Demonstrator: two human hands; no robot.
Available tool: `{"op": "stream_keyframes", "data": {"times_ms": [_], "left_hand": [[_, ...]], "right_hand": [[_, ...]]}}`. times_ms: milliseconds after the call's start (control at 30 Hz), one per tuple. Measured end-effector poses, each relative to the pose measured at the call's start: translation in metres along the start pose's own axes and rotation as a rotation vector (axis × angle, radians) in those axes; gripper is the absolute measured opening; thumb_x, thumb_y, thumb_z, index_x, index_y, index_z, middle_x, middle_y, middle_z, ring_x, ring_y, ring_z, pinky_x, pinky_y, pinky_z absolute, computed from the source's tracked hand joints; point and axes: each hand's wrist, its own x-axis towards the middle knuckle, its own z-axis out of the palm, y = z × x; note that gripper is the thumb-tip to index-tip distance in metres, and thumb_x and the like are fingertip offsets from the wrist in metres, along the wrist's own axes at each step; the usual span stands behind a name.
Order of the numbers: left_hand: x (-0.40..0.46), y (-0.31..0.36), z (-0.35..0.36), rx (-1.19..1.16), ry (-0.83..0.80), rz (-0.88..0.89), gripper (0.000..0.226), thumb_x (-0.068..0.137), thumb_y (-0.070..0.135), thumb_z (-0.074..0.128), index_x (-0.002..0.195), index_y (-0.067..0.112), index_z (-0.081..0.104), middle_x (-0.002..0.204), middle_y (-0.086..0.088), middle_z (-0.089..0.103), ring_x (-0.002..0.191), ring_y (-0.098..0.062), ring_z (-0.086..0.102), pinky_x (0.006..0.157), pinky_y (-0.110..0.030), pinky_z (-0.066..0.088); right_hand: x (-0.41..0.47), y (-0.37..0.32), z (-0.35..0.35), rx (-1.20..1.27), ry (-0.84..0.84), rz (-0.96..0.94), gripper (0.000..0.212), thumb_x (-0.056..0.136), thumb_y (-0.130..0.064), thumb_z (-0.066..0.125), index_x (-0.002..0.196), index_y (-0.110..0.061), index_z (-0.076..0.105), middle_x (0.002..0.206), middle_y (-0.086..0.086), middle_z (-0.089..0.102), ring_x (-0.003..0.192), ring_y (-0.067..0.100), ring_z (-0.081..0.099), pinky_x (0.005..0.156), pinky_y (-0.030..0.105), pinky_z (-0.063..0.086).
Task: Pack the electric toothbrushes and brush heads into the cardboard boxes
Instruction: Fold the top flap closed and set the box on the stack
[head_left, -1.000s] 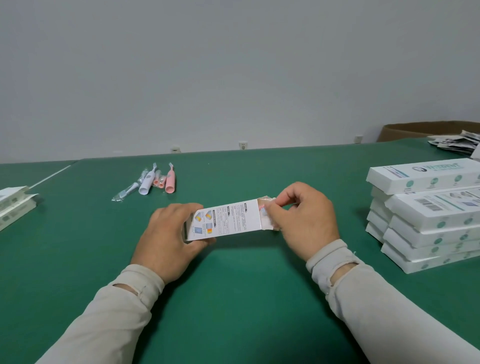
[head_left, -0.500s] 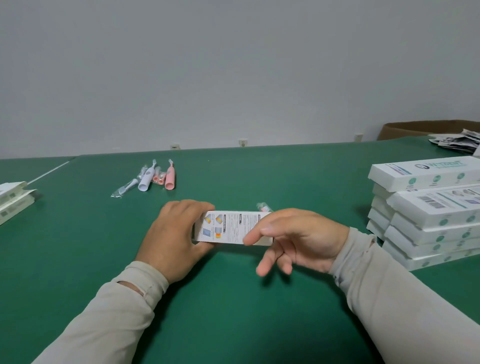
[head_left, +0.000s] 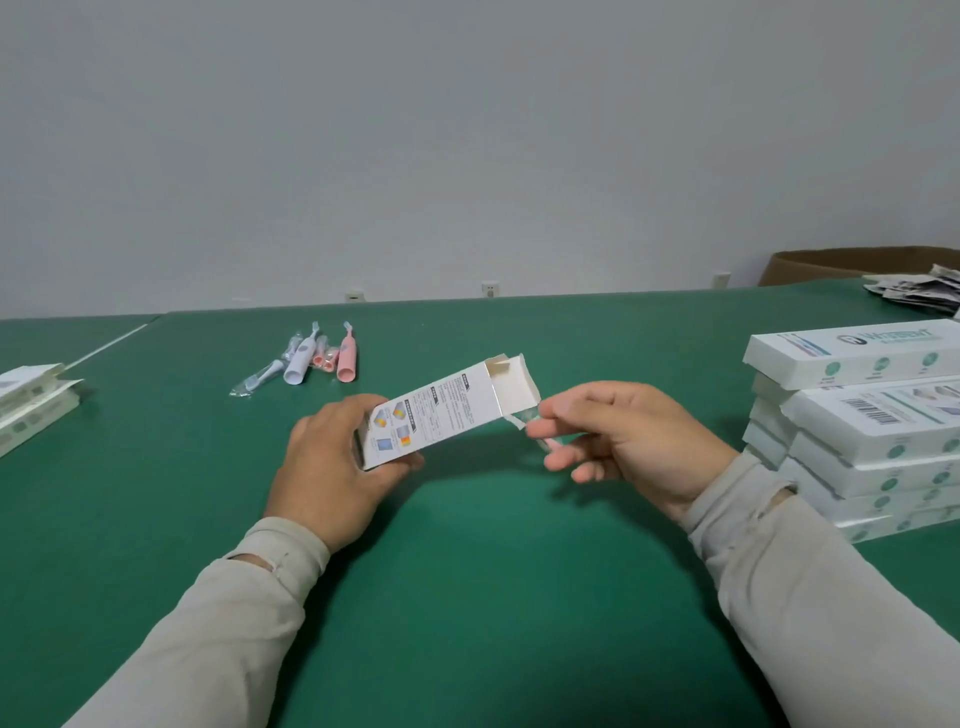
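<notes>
My left hand (head_left: 337, 462) grips the lower end of a white cardboard box (head_left: 441, 410), tilted up to the right with its top flap open. My right hand (head_left: 618, 436) pinches a wrapped brush head (head_left: 530, 423) in clear plastic, its pink end between the fingers, right at the box's open end. Farther back on the green table (head_left: 467, 571) lie a pink toothbrush (head_left: 347, 358), a white toothbrush (head_left: 300, 361) and wrapped brush heads (head_left: 258, 378).
A stack of closed white boxes (head_left: 857, 431) stands at the right. Flat unfolded boxes (head_left: 31, 405) lie at the left edge. A brown carton (head_left: 841, 262) and a pile of leaflets (head_left: 919, 288) sit at the far right back.
The box's right end has been lifted and its flap opened. My right hand came off the top of the box and now holds a wrapped brush head at the opening.
</notes>
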Motion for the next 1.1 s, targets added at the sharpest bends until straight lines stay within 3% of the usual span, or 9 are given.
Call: {"op": "stream_keyframes", "data": {"times_ms": [67,167,300,400,500,633,767,967,1100], "left_hand": [[0.0,0.001,0.001,-0.038,-0.01,0.006,0.047,0.067,0.039,0.085,0.105,0.045,0.057,0.099,0.014,0.063,0.101,-0.023,0.054,0.089,-0.036,0.044],[-0.001,0.0,0.003,-0.005,-0.018,0.03,0.048,0.068,0.044,0.083,0.105,0.049,0.054,0.099,0.019,0.059,0.101,-0.018,0.049,0.084,-0.029,0.037],[0.0,0.0,0.001,0.024,0.009,0.022,0.048,0.069,0.043,0.082,0.104,0.051,0.051,0.097,0.023,0.056,0.101,-0.016,0.045,0.082,-0.025,0.031],[0.0,0.0,-0.001,0.056,-0.005,0.03,0.049,0.07,0.043,0.082,0.105,0.052,0.049,0.098,0.025,0.053,0.102,-0.014,0.041,0.084,-0.027,0.032],[-0.001,0.001,-0.001,0.069,-0.018,0.052,0.049,0.07,0.044,0.08,0.106,0.053,0.048,0.098,0.026,0.052,0.102,-0.013,0.041,0.084,-0.029,0.033],[-0.002,0.001,-0.001,0.058,-0.011,0.059,0.051,0.07,0.039,0.083,0.106,0.051,0.051,0.099,0.026,0.053,0.103,-0.016,0.043,0.085,-0.028,0.032],[-0.002,0.001,-0.001,0.067,-0.036,0.08,0.051,0.07,0.037,0.084,0.108,0.048,0.053,0.101,0.025,0.054,0.105,-0.018,0.045,0.085,-0.026,0.03],[-0.003,0.004,-0.002,0.043,-0.123,0.126,0.051,0.069,0.038,0.085,0.11,0.046,0.056,0.104,0.026,0.056,0.101,-0.016,0.046,0.083,-0.019,0.032],[-0.005,0.005,-0.001,0.023,-0.144,0.143,0.052,0.069,0.038,0.086,0.109,0.048,0.055,0.103,0.025,0.057,0.099,-0.013,0.045,0.083,-0.01,0.032]], "right_hand": [[0.001,0.005,0.008,-0.088,0.001,-0.041,0.013,0.097,-0.019,0.062,0.098,-0.008,0.069,0.095,0.005,0.078,0.065,0.017,0.071,0.051,0.02,0.052],[0.002,0.01,0.021,-0.211,0.01,-0.129,0.016,0.097,-0.017,0.063,0.086,-0.007,0.069,0.086,0.002,0.078,0.062,0.015,0.07,0.052,0.023,0.049],[0.003,0.01,0.019,-0.489,0.302,-0.354,0.025,0.088,-0.025,0.067,0.067,-0.011,0.066,0.062,-0.002,0.067,0.053,0.01,0.055,0.059,0.029,0.048],[0.001,0.008,0.016,-0.558,0.467,-0.638,0.018,0.086,-0.034,0.065,0.072,-0.023,0.066,0.069,-0.013,0.062,0.066,0.005,0.056,0.064,0.019,0.045],[0.005,0.012,0.017,-0.674,0.388,-0.764,0.007,0.088,-0.019,0.067,0.091,-0.024,0.071,0.087,-0.02,0.062,0.087,0.002,0.056,0.078,0.014,0.044],[0.007,0.018,0.012,-0.686,0.27,-0.628,0.031,0.089,-0.011,0.068,0.115,-0.027,0.069,0.097,-0.019,0.064,0.095,0.003,0.057,0.085,0.02,0.046],[0.006,0.018,0.007,-0.636,0.105,-0.476,0.057,0.09,-0.013,0.068,0.138,-0.041,0.053,0.108,-0.006,0.06,0.101,0.008,0.056,0.088,0.021,0.046],[0.002,0.012,-0.002,-0.503,-0.103,-0.382,0.068,0.089,-0.01,0.073,0.14,-0.046,0.047,0.109,0.007,0.058,0.098,0.018,0.056,0.091,0.034,0.051],[0.0,0.012,-0.006,-0.427,-0.173,-0.333,0.07,0.082,-0.02,0.078,0.139,-0.047,0.049,0.11,0.011,0.059,0.098,0.021,0.057,0.095,0.041,0.052]]}}
